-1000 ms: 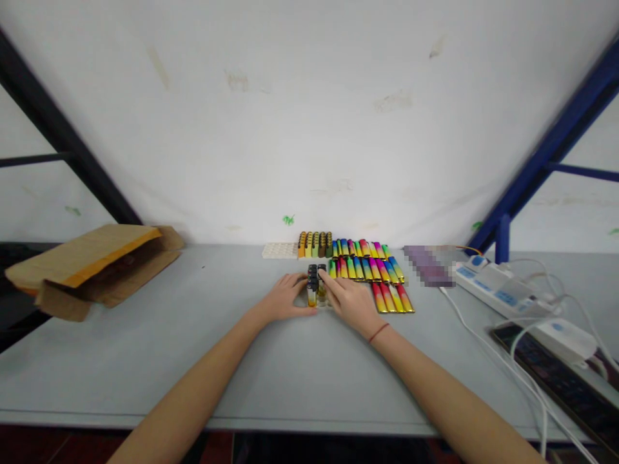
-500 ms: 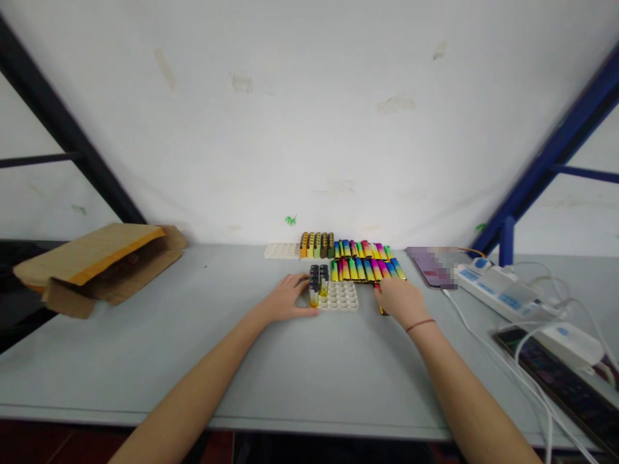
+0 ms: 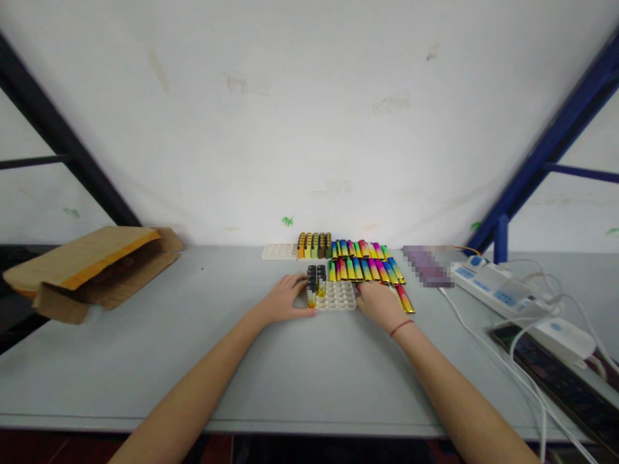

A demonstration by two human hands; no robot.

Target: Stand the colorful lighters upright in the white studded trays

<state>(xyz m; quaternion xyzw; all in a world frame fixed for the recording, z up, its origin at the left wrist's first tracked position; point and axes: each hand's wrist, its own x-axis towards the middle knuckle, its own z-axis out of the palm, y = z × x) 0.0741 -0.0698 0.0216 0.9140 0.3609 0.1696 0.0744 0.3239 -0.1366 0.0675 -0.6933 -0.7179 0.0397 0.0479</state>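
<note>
My left hand [image 3: 285, 301] braces the left end of a white tray [image 3: 342, 298] with round holes, thumb along its near edge and fingers behind. Several lighters [image 3: 311, 296] with black tops and yellowish lower ends stand upright in its left columns. At the tray's right edge is my right hand [image 3: 380, 303], fingers curled; a bit of red at the fingertips appears to be a lighter, mostly hidden. Just right of this hand a red-and-gold lighter [image 3: 406, 299] lies on the table. Behind, rainbow-coloured metallic lighters [image 3: 365, 269] lie in two rows.
A second tray [image 3: 279, 252] by the wall bears upright lighters [image 3: 314, 245] on its right. An open brown paper package [image 3: 106, 264] lies left. To the right are a blurred phone-like item [image 3: 428, 265], a power strip [image 3: 503, 296], white cables [image 3: 483, 351] and a dark phone [image 3: 551, 380].
My right hand has moved left, from the loose lighters to the tray's right edge, uncovering the red-and-gold lighter. My left hand keeps its place at the tray.
</note>
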